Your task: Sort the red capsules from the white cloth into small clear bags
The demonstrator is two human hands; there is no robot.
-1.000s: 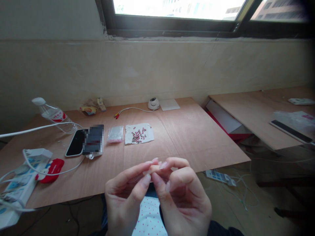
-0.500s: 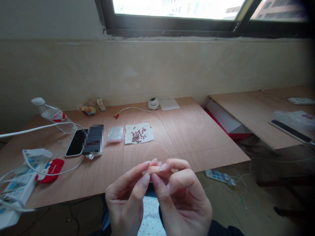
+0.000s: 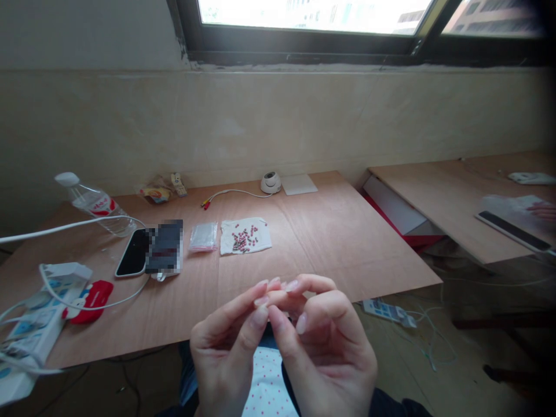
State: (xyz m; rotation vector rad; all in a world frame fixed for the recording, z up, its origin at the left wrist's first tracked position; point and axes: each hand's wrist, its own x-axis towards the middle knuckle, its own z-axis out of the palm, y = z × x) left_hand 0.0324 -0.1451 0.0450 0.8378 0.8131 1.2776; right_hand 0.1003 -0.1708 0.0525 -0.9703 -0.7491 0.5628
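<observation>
My left hand (image 3: 229, 343) and my right hand (image 3: 330, 341) meet above the near edge of the table, thumbs and fingertips pinched together. Whatever sits between the fingertips is hidden or too small to make out. Beyond the hands, a white cloth or paper sheet (image 3: 264, 242) lies flat with many tiny pink and dark cylindrical pieces (image 3: 245, 236) scattered on it. Left of the sheet is a stack of small clear plastic bags (image 3: 203, 237). Neither hand touches the sheet or the bags.
On the left are a phone (image 3: 131, 253), a blurred-out device (image 3: 165, 246), a tilted plastic bottle (image 3: 98, 202), a red case (image 3: 96, 301) and a power strip (image 3: 32, 341) with cables. A dome camera (image 3: 271, 182) stands near the wall. Another table (image 3: 438, 185) is at right, a person's fingers (image 3: 542, 211) at its far side.
Both hands have shifted slightly, my left one to the right and up, still pinched together. On the right table, another person's fingers have come into view by the plastic bag.
</observation>
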